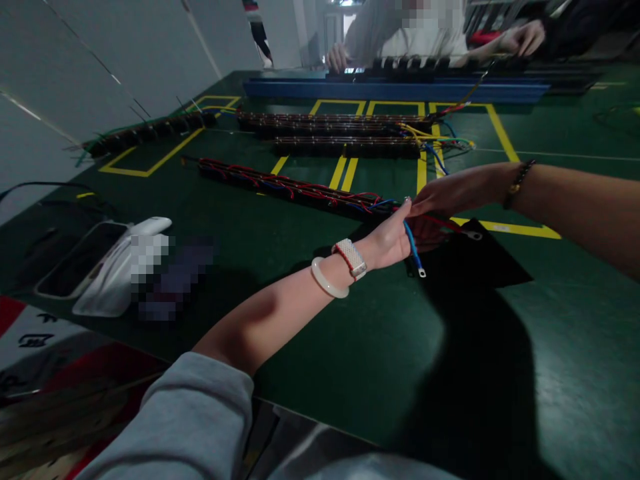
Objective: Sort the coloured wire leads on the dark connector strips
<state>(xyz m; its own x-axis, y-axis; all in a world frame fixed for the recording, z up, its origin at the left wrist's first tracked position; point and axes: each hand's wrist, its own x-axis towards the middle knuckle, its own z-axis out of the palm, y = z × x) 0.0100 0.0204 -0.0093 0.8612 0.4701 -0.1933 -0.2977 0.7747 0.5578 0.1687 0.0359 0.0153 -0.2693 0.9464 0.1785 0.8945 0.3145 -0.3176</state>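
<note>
A long black strip laced with red and blue wires (295, 187) lies slantwise on the green table, its right end at my hands. My left hand (393, 240) is closed round the cables at that end, thumb up. A thick blue cable (413, 241) hangs past its palm, ending in a metal lug (423, 273). My right hand (450, 193) meets the left from the right with fingers pinched; what they hold is hidden. Below it a red cable (445, 223) runs out to a ring lug (474, 235). A black sheet (485, 260) lies beneath.
Two more wired strips (345, 147) lie behind, across yellow tape marks (503, 133). Another strip (150, 133) is at the far left. A blue rail (390, 90) crosses the back, where a person's hands (525, 39) show. A white object (115, 267) lies at left.
</note>
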